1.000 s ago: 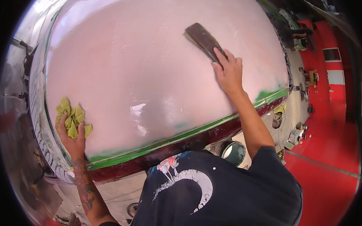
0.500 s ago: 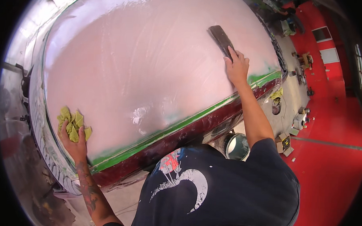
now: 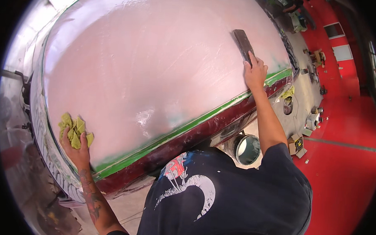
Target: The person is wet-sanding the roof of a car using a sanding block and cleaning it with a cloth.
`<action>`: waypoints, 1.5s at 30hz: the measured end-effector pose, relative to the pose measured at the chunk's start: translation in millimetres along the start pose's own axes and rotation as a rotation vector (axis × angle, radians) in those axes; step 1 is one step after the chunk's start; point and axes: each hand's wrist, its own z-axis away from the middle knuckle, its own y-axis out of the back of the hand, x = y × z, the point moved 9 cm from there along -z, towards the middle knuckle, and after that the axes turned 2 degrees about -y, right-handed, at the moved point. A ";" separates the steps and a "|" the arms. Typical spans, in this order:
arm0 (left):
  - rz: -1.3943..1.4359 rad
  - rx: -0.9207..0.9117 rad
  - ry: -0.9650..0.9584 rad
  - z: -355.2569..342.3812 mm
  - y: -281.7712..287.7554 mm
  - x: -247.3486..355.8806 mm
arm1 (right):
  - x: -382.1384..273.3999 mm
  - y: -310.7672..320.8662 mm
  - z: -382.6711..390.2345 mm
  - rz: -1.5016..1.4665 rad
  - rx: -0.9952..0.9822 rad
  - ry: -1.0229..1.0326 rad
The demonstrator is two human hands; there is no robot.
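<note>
Head view: right hand [image 3: 255, 73] closed on the lower end of a stiff, flat sanding block [image 3: 243, 44], pressed against the pink panel [image 3: 156, 66]; left hand [image 3: 76, 149] pinches 1 soft yellow rag [image 3: 73, 130] at the panel's edge.

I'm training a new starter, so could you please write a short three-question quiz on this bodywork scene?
1. True or false: the right hand presses a dark sanding block on the pink panel.
2. What does the left hand hold? A) spray can B) yellow-green cloth C) hammer
3. What colour is the tape strip along the panel's lower edge?

Key: 1 true; 2 B; 3 green.
</note>
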 end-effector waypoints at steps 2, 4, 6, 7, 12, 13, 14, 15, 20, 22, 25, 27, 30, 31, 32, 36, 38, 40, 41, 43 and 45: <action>-0.048 -0.012 -0.032 1.4 -1.0 1.7 | -37.8 5.6 25.8 -0.048 -0.029 -0.014; -0.065 -0.016 -0.013 0.9 3.3 5.9 | -111.3 24.3 73.0 -0.156 -0.048 0.127; -0.043 -0.006 0.006 3.2 7.6 2.8 | -179.9 45.4 107.9 -0.273 -0.167 0.289; -0.042 -0.010 0.000 2.8 5.7 0.2 | -197.0 48.1 115.9 -0.313 -0.216 0.373; -0.037 0.010 -0.049 4.0 3.7 -1.3 | -88.6 26.1 47.5 -0.143 -0.044 0.250; -0.033 0.010 -0.052 3.3 3.3 1.4 | -44.0 17.5 23.6 -0.069 -0.006 0.154; -0.022 0.004 -0.049 1.3 1.1 4.0 | -6.9 8.1 6.1 -0.023 -0.017 0.069; -0.015 0.002 -0.040 0.8 0.6 5.0 | 5.0 4.6 -5.1 -0.010 -0.065 0.004; -0.038 0.002 -0.023 2.1 2.0 4.1 | -107.6 19.1 56.6 -0.124 -0.109 0.213; -0.034 -0.007 -0.029 2.5 2.5 0.9 | -178.8 40.3 95.9 -0.260 -0.205 0.434; -0.013 -0.001 -0.016 7.5 7.3 -6.7 | -189.2 38.3 94.7 -0.304 -0.262 0.585; 0.009 -0.005 0.018 7.1 7.8 -8.7 | -159.7 26.1 61.2 -0.227 -0.206 0.590; 0.003 -0.003 0.004 5.2 1.7 -1.6 | -76.9 -2.2 -25.0 -0.074 -0.035 0.375; 0.006 -0.002 0.003 4.8 1.7 -0.1 | -51.0 -18.3 -50.9 -0.024 -0.054 0.267; 0.007 -0.011 -0.002 4.2 -1.7 1.7 | -36.9 -29.2 -66.4 -0.028 -0.113 0.168; -0.038 -0.028 -0.041 3.0 -4.4 -0.3 | -69.2 -12.6 -20.0 -0.119 -0.108 0.251; -0.040 -0.016 -0.011 6.8 6.0 -6.0 | -120.3 19.5 38.5 -0.255 -0.189 0.399; -0.024 -0.011 0.009 7.3 6.1 -9.1 | -142.6 37.7 89.2 -0.359 -0.300 0.538; -0.020 -0.012 0.023 7.6 8.5 -10.4 | -143.5 39.1 94.5 -0.366 -0.352 0.581; -0.011 -0.018 0.034 10.1 9.7 -12.8 | -137.7 36.7 67.5 -0.327 -0.355 0.654; -0.026 -0.026 0.013 9.3 6.6 -13.4 | -117.6 13.8 13.0 -0.307 -0.293 0.614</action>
